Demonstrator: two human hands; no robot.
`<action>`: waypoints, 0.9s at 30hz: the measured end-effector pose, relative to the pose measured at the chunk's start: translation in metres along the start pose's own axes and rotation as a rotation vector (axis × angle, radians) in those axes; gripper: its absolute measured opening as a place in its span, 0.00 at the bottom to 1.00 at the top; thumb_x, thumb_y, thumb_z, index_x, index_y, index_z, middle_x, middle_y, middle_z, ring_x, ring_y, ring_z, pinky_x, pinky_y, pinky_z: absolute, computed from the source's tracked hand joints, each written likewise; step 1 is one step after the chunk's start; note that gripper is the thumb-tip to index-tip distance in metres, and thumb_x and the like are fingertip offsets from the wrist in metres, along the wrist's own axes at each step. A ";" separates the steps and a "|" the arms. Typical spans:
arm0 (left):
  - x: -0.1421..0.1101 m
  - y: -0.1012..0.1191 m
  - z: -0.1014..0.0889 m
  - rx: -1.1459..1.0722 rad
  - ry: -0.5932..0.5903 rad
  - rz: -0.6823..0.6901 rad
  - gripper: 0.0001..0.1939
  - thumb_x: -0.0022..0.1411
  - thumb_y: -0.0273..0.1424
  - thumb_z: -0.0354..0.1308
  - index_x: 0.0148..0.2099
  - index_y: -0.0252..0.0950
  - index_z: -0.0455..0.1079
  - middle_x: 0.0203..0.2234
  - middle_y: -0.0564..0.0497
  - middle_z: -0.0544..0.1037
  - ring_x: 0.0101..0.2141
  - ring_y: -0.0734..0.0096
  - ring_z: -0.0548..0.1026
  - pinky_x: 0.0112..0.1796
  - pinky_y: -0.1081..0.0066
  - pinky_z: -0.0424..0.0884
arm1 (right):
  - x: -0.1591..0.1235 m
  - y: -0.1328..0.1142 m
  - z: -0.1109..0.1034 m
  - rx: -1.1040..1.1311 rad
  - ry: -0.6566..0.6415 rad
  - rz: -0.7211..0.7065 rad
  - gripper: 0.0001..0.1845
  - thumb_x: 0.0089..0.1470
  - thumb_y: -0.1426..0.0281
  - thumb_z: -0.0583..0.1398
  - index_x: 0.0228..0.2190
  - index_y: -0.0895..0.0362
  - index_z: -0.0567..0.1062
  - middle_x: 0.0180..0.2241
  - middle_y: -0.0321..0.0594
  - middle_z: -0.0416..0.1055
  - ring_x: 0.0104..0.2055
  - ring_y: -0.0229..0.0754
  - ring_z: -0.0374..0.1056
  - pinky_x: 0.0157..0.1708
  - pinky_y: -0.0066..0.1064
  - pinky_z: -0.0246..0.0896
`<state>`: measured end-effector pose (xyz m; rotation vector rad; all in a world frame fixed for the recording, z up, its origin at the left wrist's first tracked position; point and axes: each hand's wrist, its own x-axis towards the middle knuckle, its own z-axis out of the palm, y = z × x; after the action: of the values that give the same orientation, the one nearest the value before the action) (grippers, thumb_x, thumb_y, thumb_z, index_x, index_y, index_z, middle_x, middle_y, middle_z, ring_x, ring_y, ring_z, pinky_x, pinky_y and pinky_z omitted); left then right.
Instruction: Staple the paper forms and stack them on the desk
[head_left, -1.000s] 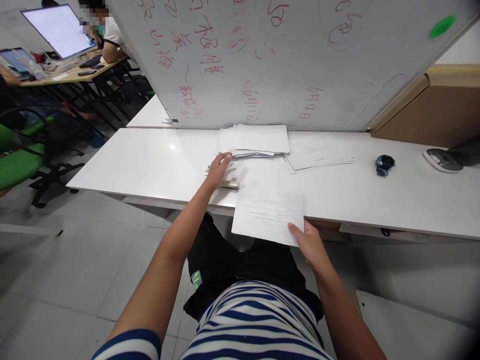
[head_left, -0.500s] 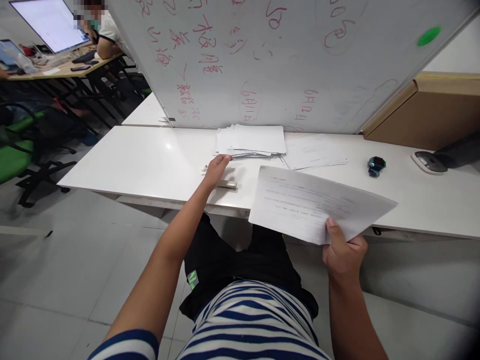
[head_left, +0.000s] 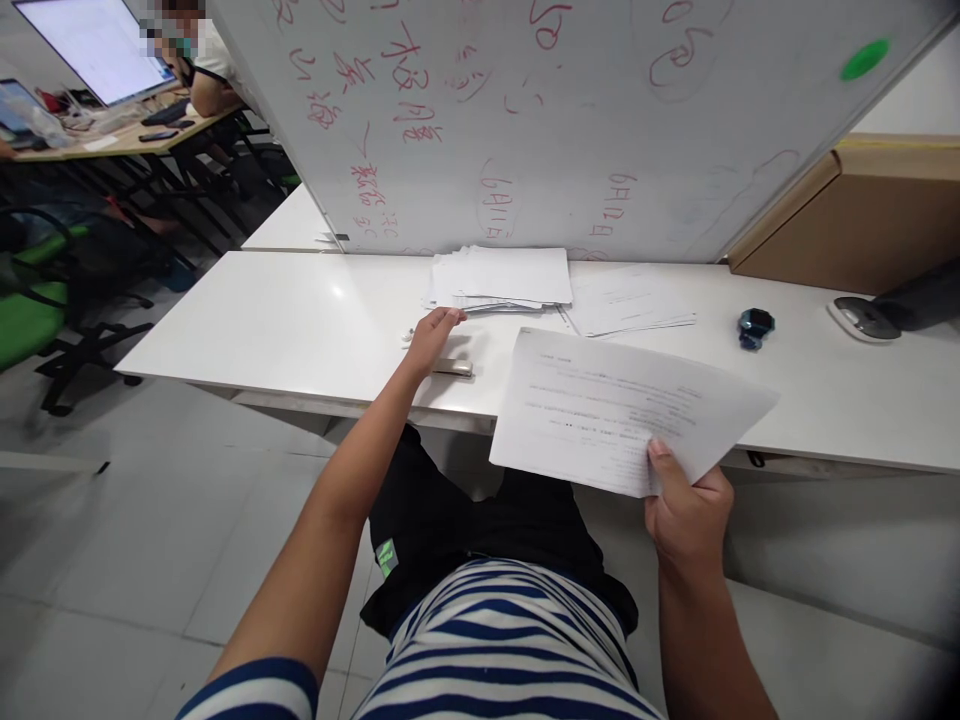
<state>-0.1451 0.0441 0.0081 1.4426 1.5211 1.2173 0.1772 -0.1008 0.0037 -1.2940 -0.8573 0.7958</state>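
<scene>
My right hand [head_left: 688, 510] grips several printed sheets of paper [head_left: 577, 410] at their lower right side, thumb on top. The sheets tilt over the table's front edge. My left hand [head_left: 435, 335] reaches over the table, fingers close together, fingertips at the near left corner of a paper stack [head_left: 517, 275]. Whether anything is between those fingers is hidden. Below that hand lies a stapler [head_left: 454, 367], partly covered by it. A small white item [head_left: 407, 336] shows just left of the hand, too small to name.
A whiteboard [head_left: 562, 120] with red writing stands behind the papers. Loose sheets [head_left: 630, 300] lie right of the stack. Farther right are a dark watch [head_left: 754, 327], a computer mouse [head_left: 864, 320] and a cardboard box [head_left: 855, 220]. Another person [head_left: 214, 75] sits at a desk, back left.
The sheets in my right hand have tipped slightly toward me, their far right corner moving left. My left hand stays almost still beside the stack.
</scene>
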 end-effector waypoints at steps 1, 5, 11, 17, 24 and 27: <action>0.000 0.000 0.000 0.005 0.000 0.001 0.21 0.64 0.48 0.48 0.42 0.38 0.72 0.46 0.46 0.77 0.50 0.61 0.71 0.51 0.62 0.65 | 0.001 0.001 -0.001 -0.023 -0.006 0.011 0.25 0.48 0.61 0.66 0.46 0.60 0.76 0.47 0.48 0.74 0.54 0.54 0.68 0.56 0.53 0.60; -0.001 0.000 0.000 0.001 -0.001 0.006 0.21 0.64 0.48 0.48 0.42 0.38 0.72 0.46 0.47 0.77 0.50 0.61 0.71 0.51 0.62 0.65 | 0.004 0.010 -0.004 -0.119 -0.053 0.039 0.28 0.48 0.58 0.65 0.47 0.60 0.75 0.47 0.49 0.74 0.53 0.55 0.68 0.55 0.52 0.62; -0.002 0.000 0.000 0.000 -0.001 0.018 0.21 0.64 0.48 0.48 0.42 0.38 0.72 0.45 0.46 0.77 0.50 0.61 0.71 0.51 0.62 0.65 | 0.005 0.016 -0.006 -0.146 -0.089 0.047 0.34 0.46 0.54 0.65 0.51 0.59 0.73 0.47 0.49 0.74 0.53 0.55 0.68 0.53 0.52 0.63; -0.001 -0.001 0.000 0.005 -0.016 0.021 0.21 0.64 0.47 0.48 0.42 0.38 0.72 0.45 0.46 0.76 0.50 0.60 0.71 0.52 0.59 0.65 | 0.006 0.018 -0.006 -0.141 -0.099 0.045 0.30 0.47 0.55 0.64 0.48 0.59 0.74 0.47 0.49 0.75 0.52 0.54 0.69 0.52 0.49 0.65; 0.000 -0.004 0.002 0.147 0.017 0.011 0.18 0.66 0.45 0.46 0.39 0.39 0.72 0.41 0.48 0.78 0.46 0.59 0.73 0.49 0.60 0.66 | 0.018 0.037 -0.008 -0.237 -0.164 0.088 0.28 0.47 0.56 0.64 0.48 0.56 0.75 0.43 0.44 0.78 0.48 0.53 0.71 0.49 0.47 0.67; 0.001 -0.003 0.008 0.271 -0.025 0.005 0.18 0.64 0.44 0.47 0.33 0.40 0.71 0.35 0.49 0.79 0.40 0.59 0.75 0.44 0.60 0.68 | 0.036 0.042 0.002 -0.220 -0.165 0.043 0.28 0.47 0.56 0.64 0.49 0.55 0.74 0.42 0.42 0.78 0.48 0.54 0.72 0.47 0.47 0.69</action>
<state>-0.1387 0.0468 0.0029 1.6276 1.7168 1.0212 0.1915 -0.0633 -0.0346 -1.4582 -1.0752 0.8694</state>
